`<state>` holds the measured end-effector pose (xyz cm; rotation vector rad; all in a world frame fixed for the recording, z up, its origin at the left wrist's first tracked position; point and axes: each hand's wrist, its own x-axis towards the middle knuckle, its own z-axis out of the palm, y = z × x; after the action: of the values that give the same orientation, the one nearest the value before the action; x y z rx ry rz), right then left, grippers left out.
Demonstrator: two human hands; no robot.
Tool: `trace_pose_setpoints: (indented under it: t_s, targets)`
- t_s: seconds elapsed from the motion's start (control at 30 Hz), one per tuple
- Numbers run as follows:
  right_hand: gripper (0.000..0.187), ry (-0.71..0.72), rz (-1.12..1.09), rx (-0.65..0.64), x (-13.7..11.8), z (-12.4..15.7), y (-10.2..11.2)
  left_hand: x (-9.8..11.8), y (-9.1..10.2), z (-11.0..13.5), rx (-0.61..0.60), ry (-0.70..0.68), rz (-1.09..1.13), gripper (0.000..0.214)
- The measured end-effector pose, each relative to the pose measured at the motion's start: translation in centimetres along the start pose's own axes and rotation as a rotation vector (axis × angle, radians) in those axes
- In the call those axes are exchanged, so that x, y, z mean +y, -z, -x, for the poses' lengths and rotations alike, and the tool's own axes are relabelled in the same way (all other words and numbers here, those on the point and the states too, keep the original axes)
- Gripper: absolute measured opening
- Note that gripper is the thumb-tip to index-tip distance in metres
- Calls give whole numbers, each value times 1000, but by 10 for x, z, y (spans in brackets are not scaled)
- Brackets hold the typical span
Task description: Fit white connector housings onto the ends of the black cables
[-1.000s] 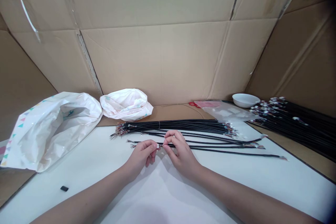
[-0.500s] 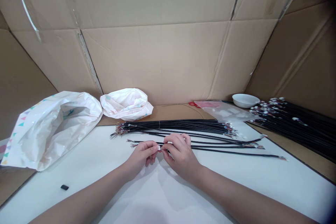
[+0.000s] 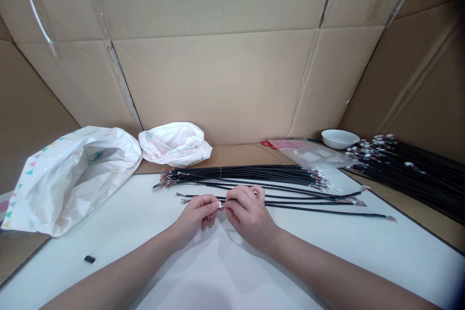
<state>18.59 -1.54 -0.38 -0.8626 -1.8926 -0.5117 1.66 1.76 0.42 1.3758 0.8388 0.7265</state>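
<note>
My left hand (image 3: 199, 214) pinches a small white connector (image 3: 220, 204) between thumb and forefinger. Close on its right, my right hand (image 3: 247, 210) has its fingertips pinched together at the connector's edge, on a thin wire that is mostly hidden. A black cable (image 3: 327, 210) runs out from behind the right hand to the right, with bare wire ends at its far tip. Just behind both hands lie a few loose black cables (image 3: 290, 197), and farther back a tied bundle of black cables (image 3: 254, 173) with coloured wire ends.
Two white plastic bags (image 3: 69, 189) stand at the left and back. A short black piece (image 3: 89, 259) lies at front left. Behind at right are a clear plastic bag (image 3: 308, 152), red-handled scissors (image 3: 269, 144) and a white bowl (image 3: 339, 138). More black cables (image 3: 421, 174) with white connectors fill the right side.
The right fingertips have shifted slightly and closed a little more at the white connector. The left hand stays where it was.
</note>
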Motion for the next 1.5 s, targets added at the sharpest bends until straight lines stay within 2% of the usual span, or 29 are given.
trace_pose_setpoints:
  t_s: [0.5, 1.1, 1.33, 1.5]
  targets:
    - [16, 83, -29, -49, 2, -4, 6, 0, 2, 1, -32, -2, -21, 37]
    - [16, 109, -35, -48, -1, -5, 10, -1, 4, 1, -63, -4, -31, 39]
    - [14, -3, -46, 12, -1, -4, 7, -1, 4, 1, -61, -14, -20, 36]
    - [10, -38, -49, -3, -1, -4, 6, -1, 5, 2, -63, -7, 3, 32]
